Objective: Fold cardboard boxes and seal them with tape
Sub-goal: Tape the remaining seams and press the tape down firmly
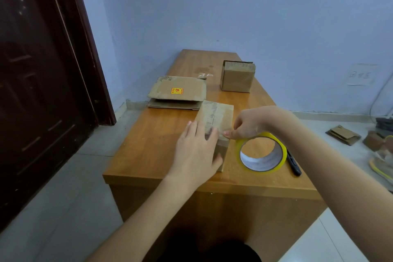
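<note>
A small closed cardboard box (217, 115) stands near the front of the wooden table (153, 147), with clear tape along its top. My left hand (196, 151) lies flat over the box's near left corner, fingers straight and thumb against the front face. My right hand (248, 124) pinches the tape at the box's near right edge, fingers curled. A yellow roll of tape (262, 152) rests on its side just right of the box, under my right wrist.
A black cutter (294, 164) lies right of the roll. Flattened boxes (178, 91) are stacked at mid-table, and a folded box (237, 77) stands behind. More cardboard (342, 135) lies on the floor at right. A dark door (42, 70) is at left.
</note>
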`<move>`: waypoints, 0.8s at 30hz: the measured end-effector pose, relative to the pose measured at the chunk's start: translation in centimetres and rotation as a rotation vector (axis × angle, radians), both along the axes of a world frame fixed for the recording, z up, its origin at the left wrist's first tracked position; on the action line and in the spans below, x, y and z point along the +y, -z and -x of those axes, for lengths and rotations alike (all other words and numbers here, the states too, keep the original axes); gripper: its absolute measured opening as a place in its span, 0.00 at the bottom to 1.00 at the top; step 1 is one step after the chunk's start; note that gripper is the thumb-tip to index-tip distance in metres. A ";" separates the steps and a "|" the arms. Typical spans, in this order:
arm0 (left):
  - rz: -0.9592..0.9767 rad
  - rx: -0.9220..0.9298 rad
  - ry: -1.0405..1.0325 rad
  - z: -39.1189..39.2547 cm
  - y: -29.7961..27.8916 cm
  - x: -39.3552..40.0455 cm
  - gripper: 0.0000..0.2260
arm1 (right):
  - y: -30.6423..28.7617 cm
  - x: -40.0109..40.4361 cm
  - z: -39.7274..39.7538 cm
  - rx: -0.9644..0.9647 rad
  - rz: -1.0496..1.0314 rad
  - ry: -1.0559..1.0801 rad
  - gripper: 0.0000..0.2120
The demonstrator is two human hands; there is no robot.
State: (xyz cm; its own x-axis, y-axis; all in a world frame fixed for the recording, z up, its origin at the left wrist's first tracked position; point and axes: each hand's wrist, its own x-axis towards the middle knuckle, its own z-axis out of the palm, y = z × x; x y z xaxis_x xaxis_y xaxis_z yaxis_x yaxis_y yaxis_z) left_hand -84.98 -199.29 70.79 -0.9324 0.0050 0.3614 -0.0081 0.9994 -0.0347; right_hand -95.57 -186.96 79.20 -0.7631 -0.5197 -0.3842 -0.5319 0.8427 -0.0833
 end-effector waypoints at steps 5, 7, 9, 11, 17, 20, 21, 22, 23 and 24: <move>0.069 0.013 -0.005 -0.2 -0.7 -0.3 0.26 | 0.9 0.0 0.8 0.050 -0.046 0.069 0.25; 0.091 0.019 -0.024 -0.5 -1.0 -0.8 0.26 | 1.0 0.1 0.9 0.047 -0.048 0.081 0.28; 0.157 0.037 -0.043 -0.3 -1.3 -0.3 0.27 | 1.0 0.1 1.0 0.051 -0.056 0.062 0.29; 0.276 0.031 -0.004 0.3 -1.1 0.7 0.31 | 0.8 0.2 1.2 0.062 -0.080 0.049 0.29; 0.177 -0.006 0.043 1.5 1.0 0.3 0.30 | 0.3 0.3 1.8 0.016 -0.095 0.016 0.28; 0.130 0.005 0.036 1.8 0.7 0.5 0.27 | 1.6 1.1 2.1 -0.002 0.063 0.023 0.29; 0.119 0.001 0.035 2.0 0.6 0.6 0.27 | 2.3 1.6 2.1 -0.010 0.162 0.018 0.26; 0.112 -0.001 0.035 2.1 0.6 0.6 0.26 | 3.1 2.3 1.9 -0.019 0.278 0.014 0.23; 0.103 -0.006 0.035 2.3 0.7 0.6 0.26 | 4.0 3.0 1.7 -0.033 0.416 0.014 0.20; 0.098 -0.011 0.030 2.3 0.9 0.5 0.26 | 4.9 3.7 1.5 -0.054 0.580 0.027 0.18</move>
State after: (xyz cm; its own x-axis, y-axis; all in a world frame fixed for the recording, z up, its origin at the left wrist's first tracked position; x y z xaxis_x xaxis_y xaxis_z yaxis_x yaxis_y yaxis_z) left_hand -87.33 -198.77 69.93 -0.9353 0.0677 0.3474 0.0227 0.9910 -0.1319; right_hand -97.04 -183.25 74.32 -0.7661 -0.6375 -0.0813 -0.4931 0.6642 -0.5619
